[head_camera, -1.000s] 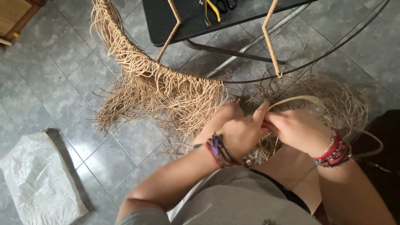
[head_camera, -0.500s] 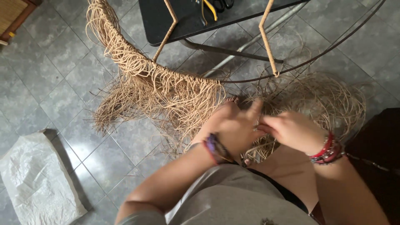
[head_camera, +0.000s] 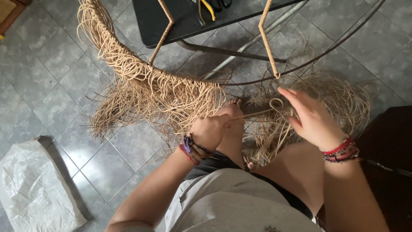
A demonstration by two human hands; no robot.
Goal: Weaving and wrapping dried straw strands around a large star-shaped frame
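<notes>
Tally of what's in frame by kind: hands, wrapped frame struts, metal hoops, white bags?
Hands: 2, left hand, right hand
Cane-wrapped struts: 2
Metal hoop: 1
White bag: 1
Total: 6

Black table [head_camera: 171, 21], yellow-handled pliers [head_camera: 205, 8], white sack [head_camera: 32, 189] on floor.

Hidden and cropped items

Table [head_camera: 171, 25], pliers [head_camera: 206, 6] and ring [head_camera: 343, 43] cropped at top edge; left hand [head_camera: 210, 131] fingertips buried in cane [head_camera: 180, 99].
</notes>
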